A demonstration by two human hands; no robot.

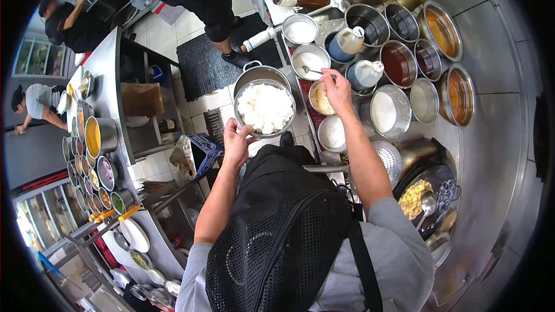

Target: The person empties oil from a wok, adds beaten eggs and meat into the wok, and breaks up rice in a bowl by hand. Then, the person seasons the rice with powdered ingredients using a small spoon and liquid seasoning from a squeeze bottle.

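My left hand grips the near rim of a metal bowl of white rice, which overlaps a larger metal pot with a loop handle. In my right hand is a small metal spoon, its tip over a metal bowl of white granules. Below that hand lie a bowl of pale yellowish powder and a bowl of white powder. Two squeeze bottles stand in containers just beyond. Cooked egg and a ladle rest in a black wok at right.
Pots of dark, red and white liquid and bowls of orange liquid crowd the right counter. A co-worker stands ahead on a black mat. Ingredient tubs fill the left counter; an open tin stands nearby.
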